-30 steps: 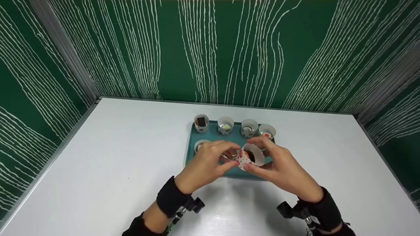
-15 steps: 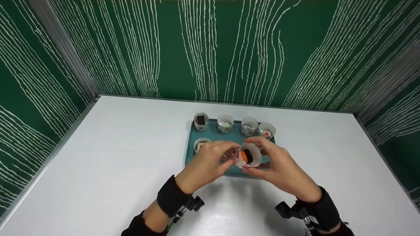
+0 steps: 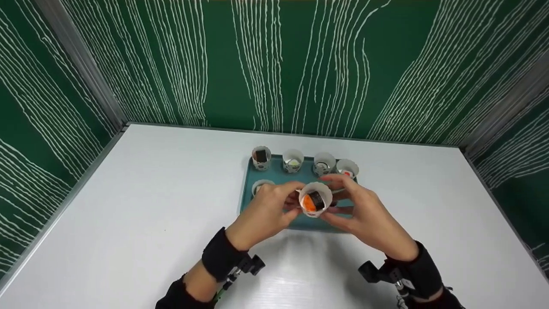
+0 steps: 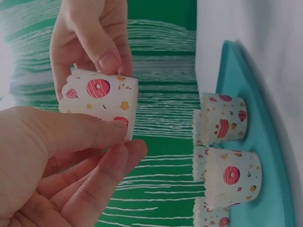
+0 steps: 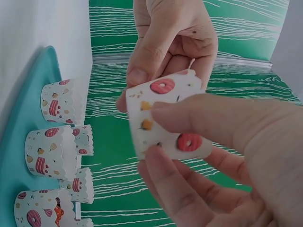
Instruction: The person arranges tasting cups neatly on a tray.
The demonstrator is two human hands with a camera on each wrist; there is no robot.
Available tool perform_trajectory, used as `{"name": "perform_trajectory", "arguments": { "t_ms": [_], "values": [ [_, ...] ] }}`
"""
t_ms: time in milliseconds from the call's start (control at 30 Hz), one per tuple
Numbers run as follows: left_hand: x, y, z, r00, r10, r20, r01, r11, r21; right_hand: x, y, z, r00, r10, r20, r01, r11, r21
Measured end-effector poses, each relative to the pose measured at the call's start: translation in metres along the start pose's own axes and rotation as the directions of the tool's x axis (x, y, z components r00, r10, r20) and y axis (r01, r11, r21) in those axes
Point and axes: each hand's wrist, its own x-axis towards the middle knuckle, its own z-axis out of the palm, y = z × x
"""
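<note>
A paper baking cup (image 3: 327,195) printed with pink doughnuts is held up between both hands, above the tray. Its mouth faces the head camera, showing an orange and black piece (image 3: 313,201) that looks like sushi. The left hand (image 3: 265,210) pinches the cup's left side; in the left wrist view its thumb (image 4: 104,131) lies on the printed wall. From the right, the right hand (image 3: 366,216) grips the same cup, thumb on its wall in the right wrist view. The hands hide part of the tray behind them.
A teal tray (image 3: 274,175) lies on the white table (image 3: 180,189). Along its far edge stand several similar cups, among them one with a dark piece (image 3: 261,155). Another cup (image 3: 262,183) is partly behind the left hand. Green walls with white lines surround the table.
The cup has turned and tilted toward the head camera, so the orange and black piece shows more fully. It has shifted slightly left and up, with both hands still on it.
</note>
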Motion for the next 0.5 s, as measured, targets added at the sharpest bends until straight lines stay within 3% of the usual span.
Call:
{"name": "perform_trajectory", "arguments": {
  "t_ms": [233, 500],
  "values": [
    [-0.0009, -0.0008, -0.0017, 0.999, -0.041, 0.023, 0.042, 0.999, -0.028, 0.0016, -0.0016, 0.0007, 0.999, 0.031, -0.031, -0.029, 0.998, 0.062],
    [-0.0008, -0.0025, -0.0016, 0.999, -0.031, 0.008, 0.032, 0.999, -0.014, 0.0, -0.0015, 0.0009, 0.999, 0.029, -0.041, -0.023, 0.992, 0.126]
  ]
}}
